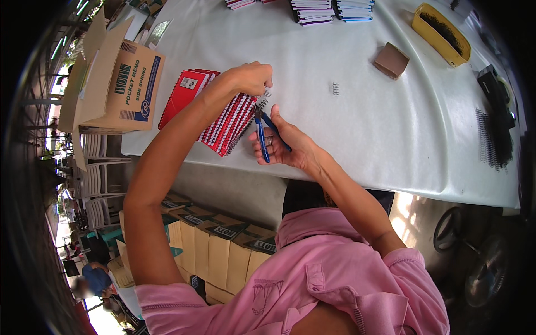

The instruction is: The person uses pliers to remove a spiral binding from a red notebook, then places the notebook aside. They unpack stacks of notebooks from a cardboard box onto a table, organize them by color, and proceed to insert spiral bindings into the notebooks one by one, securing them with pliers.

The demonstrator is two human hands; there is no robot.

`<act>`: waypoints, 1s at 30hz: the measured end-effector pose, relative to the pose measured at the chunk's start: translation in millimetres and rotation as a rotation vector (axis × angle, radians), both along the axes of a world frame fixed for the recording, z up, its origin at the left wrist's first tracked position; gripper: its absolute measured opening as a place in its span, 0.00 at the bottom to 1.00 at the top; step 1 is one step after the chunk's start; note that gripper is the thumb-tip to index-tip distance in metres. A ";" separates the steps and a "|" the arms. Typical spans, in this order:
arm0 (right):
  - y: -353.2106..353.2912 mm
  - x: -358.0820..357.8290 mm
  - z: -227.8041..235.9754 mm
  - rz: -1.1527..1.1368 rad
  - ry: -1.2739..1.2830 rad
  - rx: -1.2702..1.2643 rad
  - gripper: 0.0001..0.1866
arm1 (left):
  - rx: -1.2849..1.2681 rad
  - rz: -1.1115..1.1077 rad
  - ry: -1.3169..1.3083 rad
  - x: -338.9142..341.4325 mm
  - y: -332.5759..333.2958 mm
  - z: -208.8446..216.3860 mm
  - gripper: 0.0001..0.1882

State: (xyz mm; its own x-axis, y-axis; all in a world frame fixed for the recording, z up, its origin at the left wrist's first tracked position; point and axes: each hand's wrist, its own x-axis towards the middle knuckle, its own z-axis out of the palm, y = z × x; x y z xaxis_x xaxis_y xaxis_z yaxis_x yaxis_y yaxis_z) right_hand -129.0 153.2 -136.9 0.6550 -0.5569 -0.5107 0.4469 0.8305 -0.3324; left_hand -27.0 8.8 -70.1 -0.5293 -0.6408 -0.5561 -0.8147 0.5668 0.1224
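My left hand [254,78] is closed above the far right corner of a pile of red spiral-bound notebooks [229,120]. A short wire coil [267,94] sticks out from under its fingers, which appear to pinch it. Blue-handled pliers [261,134] lie in my right hand [296,144], their handles spread and the thumb raised beside them. The jaws point up at the wire coil, just right of the notebooks. Another red notebook [181,92] shows at the left of the pile.
A loose short coil [335,89] and a brown block [391,60] lie on the white-covered table. Farther off are a yellow tray [441,33] and stacked notebooks [312,11]. Black coils [491,139] lie far right. An open carton [120,84] stands left; more cartons [218,229] sit below.
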 end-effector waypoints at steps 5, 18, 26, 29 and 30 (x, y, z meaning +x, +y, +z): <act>-8.3 4.3 -11.9 0.011 -0.072 -0.015 0.43 | 0.016 0.012 0.044 8.7 -1.5 -10.1 0.18; 7.7 0.9 -7.3 0.040 -0.057 0.110 0.43 | -0.039 0.039 0.094 2.1 11.4 -7.8 0.26; -1.5 1.7 -47.4 0.044 -0.409 0.132 0.40 | -0.026 0.067 0.150 -2.2 13.1 -2.2 0.29; 0.7 -1.2 -44.3 0.043 -0.309 0.102 0.41 | -0.047 0.056 0.130 0.8 12.1 -6.1 0.29; 1.9 0.1 -36.7 0.021 -0.238 0.121 0.41 | -0.045 0.063 0.129 1.6 11.9 -6.9 0.29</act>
State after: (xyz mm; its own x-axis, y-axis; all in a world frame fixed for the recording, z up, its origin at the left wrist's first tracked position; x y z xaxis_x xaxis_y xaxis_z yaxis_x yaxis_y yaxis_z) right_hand -128.9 155.1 -173.6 0.7752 -0.4862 -0.4033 0.4828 0.8677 -0.1180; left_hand -25.4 20.7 -76.9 -0.5529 -0.6974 -0.4559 -0.8277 0.5225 0.2045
